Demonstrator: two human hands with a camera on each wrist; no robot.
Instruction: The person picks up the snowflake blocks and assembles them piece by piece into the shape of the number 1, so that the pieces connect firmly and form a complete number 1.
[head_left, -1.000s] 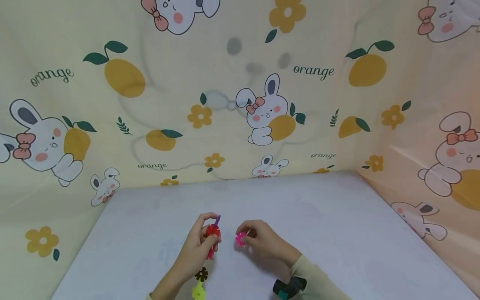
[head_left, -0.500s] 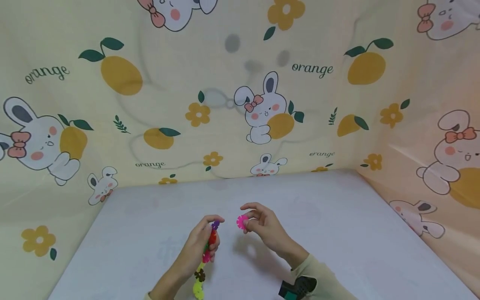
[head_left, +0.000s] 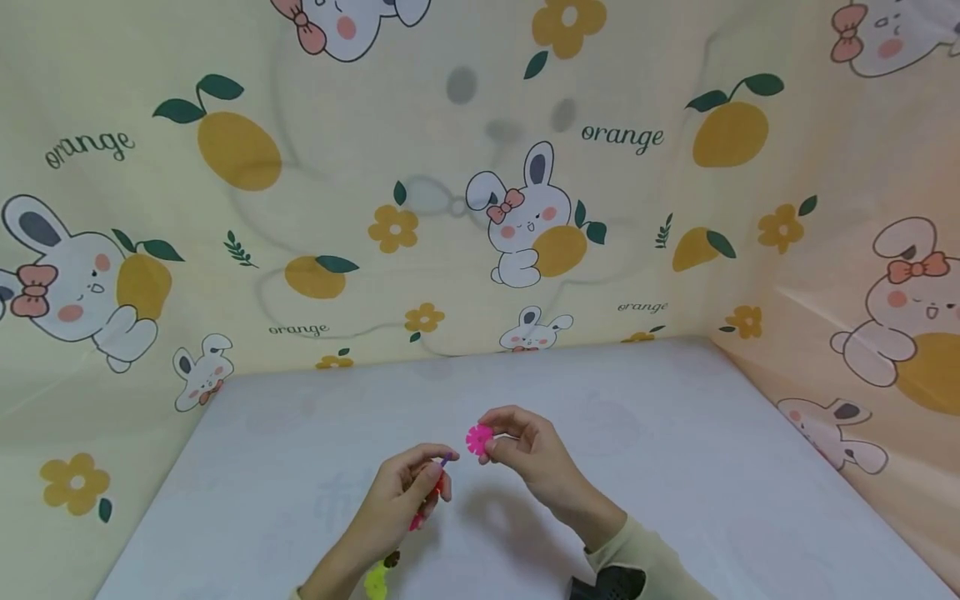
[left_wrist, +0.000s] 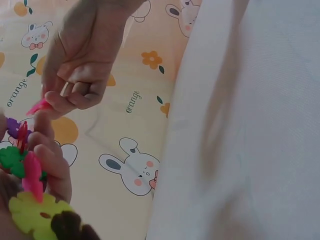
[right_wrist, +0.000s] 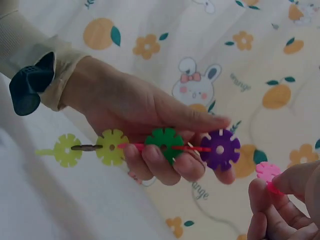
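My left hand [head_left: 401, 493] grips a chain of interlocking snowflake discs. In the right wrist view the purple disc [right_wrist: 220, 149] forms one end, beside the forefinger and thumb. A red disc [right_wrist: 192, 148], a green disc [right_wrist: 164, 145], a pink disc [left_wrist: 33, 175], a yellow disc [right_wrist: 111, 147] and a brown disc [right_wrist: 86, 147] follow along it, and more yellow hangs below the hand. Between thumb and fingers my right hand [head_left: 536, 454] pinches a loose bright pink disc [head_left: 478, 439]. It is held just right of the purple end, apart from it, above the table.
The white table [head_left: 637, 458] lies beneath both hands, with their shadows on it. A cream cloth [head_left: 450, 267] printed with rabbits and oranges hangs at the back and sides. A dark wrist device [head_left: 611, 583] sits on the right sleeve.
My right hand has lifted the pink disc off the table's level and brought it up near the left hand. My left hand has tilted the chain, its purple end now pointing right.
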